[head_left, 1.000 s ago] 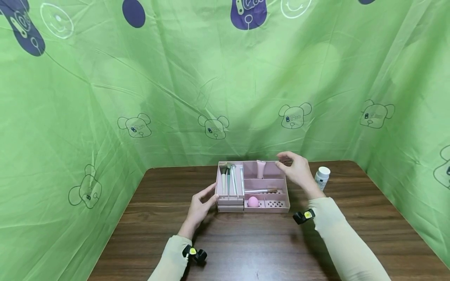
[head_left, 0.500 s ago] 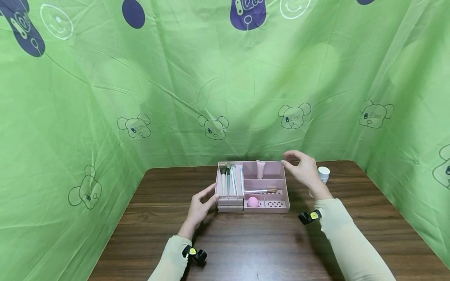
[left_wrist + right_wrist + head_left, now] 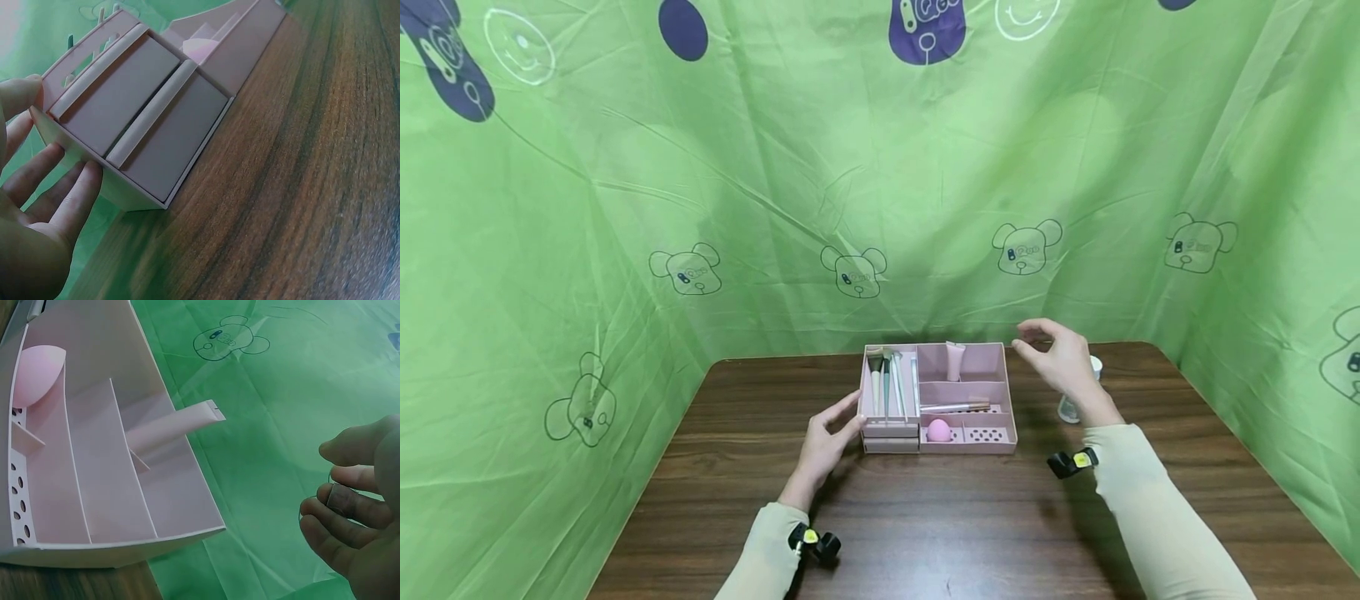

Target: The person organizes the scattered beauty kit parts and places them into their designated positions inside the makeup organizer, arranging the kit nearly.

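A pink desktop organizer (image 3: 967, 448) stands on the table, with two drawers (image 3: 169, 131) at its left front. My left hand (image 3: 822, 454) touches its left side with fairly straight fingers, the thumb at the front corner. Several makeup brushes (image 3: 886, 387) lie in its top left tray. A pink squeeze tube (image 3: 954, 362) stands in the back compartment, leaning in the right wrist view. A slim brush-like stick (image 3: 955, 407) lies in the middle one, and a pink makeup sponge (image 3: 938, 431) sits in front. Beyond the organizer's right side, my right hand (image 3: 1060, 360) hovers with loosely bent fingers, holding nothing.
Partly hidden behind my right hand and wrist is a clear bottle (image 3: 1069, 409) with a white cap. The brown wooden table (image 3: 970, 525) reaches back to a green printed cloth (image 3: 775, 208) hung around three sides.
My right hand has moved right, away from the organizer's back right corner, and now covers much of the bottle. The left hand and the organizer have stayed in place.
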The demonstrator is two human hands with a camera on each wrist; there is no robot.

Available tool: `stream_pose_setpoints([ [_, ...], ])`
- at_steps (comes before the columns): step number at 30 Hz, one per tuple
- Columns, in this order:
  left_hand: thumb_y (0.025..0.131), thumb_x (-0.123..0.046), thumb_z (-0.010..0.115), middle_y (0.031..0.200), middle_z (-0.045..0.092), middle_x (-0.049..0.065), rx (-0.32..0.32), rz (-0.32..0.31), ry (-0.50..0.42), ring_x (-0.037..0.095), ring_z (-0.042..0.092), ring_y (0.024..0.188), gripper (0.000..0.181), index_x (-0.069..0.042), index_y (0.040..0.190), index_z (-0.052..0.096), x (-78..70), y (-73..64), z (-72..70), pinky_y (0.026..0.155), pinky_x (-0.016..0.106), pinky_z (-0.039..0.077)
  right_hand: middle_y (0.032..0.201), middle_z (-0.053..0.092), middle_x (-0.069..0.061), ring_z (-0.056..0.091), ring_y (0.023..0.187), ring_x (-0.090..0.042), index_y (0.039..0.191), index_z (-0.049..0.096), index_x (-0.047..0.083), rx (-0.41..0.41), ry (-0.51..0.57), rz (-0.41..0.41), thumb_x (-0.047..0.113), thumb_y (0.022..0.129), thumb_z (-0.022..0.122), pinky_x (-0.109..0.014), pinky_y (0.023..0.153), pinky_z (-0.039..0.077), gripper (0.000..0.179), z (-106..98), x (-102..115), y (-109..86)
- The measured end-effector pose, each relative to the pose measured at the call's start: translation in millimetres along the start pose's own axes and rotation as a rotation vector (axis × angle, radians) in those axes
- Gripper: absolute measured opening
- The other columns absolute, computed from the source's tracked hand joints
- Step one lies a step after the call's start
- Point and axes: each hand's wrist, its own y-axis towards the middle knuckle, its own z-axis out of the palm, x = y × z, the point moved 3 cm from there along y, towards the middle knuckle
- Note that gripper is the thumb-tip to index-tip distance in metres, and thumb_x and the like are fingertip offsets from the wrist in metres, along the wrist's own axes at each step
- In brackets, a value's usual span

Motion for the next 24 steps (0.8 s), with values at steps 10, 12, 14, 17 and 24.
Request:
stream_pose_setpoints([
  [10, 0.091, -0.011, 0.068, 0.139, 0.055, 0.015, -0.008, -0.001, 0.001, 0.035, 0.051, 0.124, 0.047, -0.004, 0.137, 0.056, 2.1, 0.5, -0.2, 0.089, 0.027, 0.055, 0.102, 0.072, -0.009, 0.067, 0.090, -0.026, 0.111, 0.069, 0.012, -0.004, -0.035, 0.044, 0.029, 0.088, 0.072, -0.032, 0.079, 0.050, 0.029, -15, -10, -4.1],
  [12, 0.091, -0.010, 0.068, 0.139, 0.055, 0.015, -0.005, -0.005, -0.010, 0.038, 0.050, 0.125, 0.047, -0.004, 0.137, 0.056, 2.1, 0.3, -0.4, 0.089, 0.026, 0.055, 0.103, 0.073, -0.009, 0.067, 0.089, -0.024, 0.111, 0.069, 0.013, -0.006, -0.037, 0.047, 0.030, 0.088, 0.072, -0.030, 0.078, 0.050, 0.029, -18, -12, -4.6],
  [14, 0.091, -0.010, 0.069, 0.139, 0.056, 0.014, -0.011, -0.008, -0.010, 0.039, 0.049, 0.124, 0.047, -0.005, 0.136, 0.056, 2.2, 0.3, -0.5, 0.089, 0.027, 0.055, 0.103, 0.073, -0.009, 0.067, 0.090, -0.023, 0.112, 0.069, 0.013, -0.009, -0.040, 0.050, 0.031, 0.088, 0.072, -0.032, 0.079, 0.051, 0.030, -19, -14, -4.9],
  [17, 0.091, -0.011, 0.069, 0.138, 0.057, 0.012, -0.018, -0.012, -0.002, 0.035, 0.052, 0.123, 0.047, -0.007, 0.136, 0.057, 1.9, 0.4, -0.6, 0.090, 0.029, 0.056, 0.103, 0.073, -0.009, 0.067, 0.089, -0.023, 0.112, 0.069, 0.013, -0.020, -0.040, 0.049, 0.033, 0.088, 0.072, -0.038, 0.081, 0.052, 0.031, -22, -18, -5.0],
  [24, 0.092, -0.011, 0.068, 0.139, 0.056, 0.015, 0.000, -0.008, -0.013, 0.042, 0.049, 0.124, 0.048, -0.004, 0.137, 0.055, 2.2, 0.0, 0.0, 0.089, 0.027, 0.056, 0.104, 0.073, -0.008, 0.067, 0.089, -0.026, 0.112, 0.069, 0.013, -0.021, -0.068, 0.069, 0.035, 0.088, 0.071, -0.023, 0.078, 0.047, 0.033, -30, -24, -9.1],
])
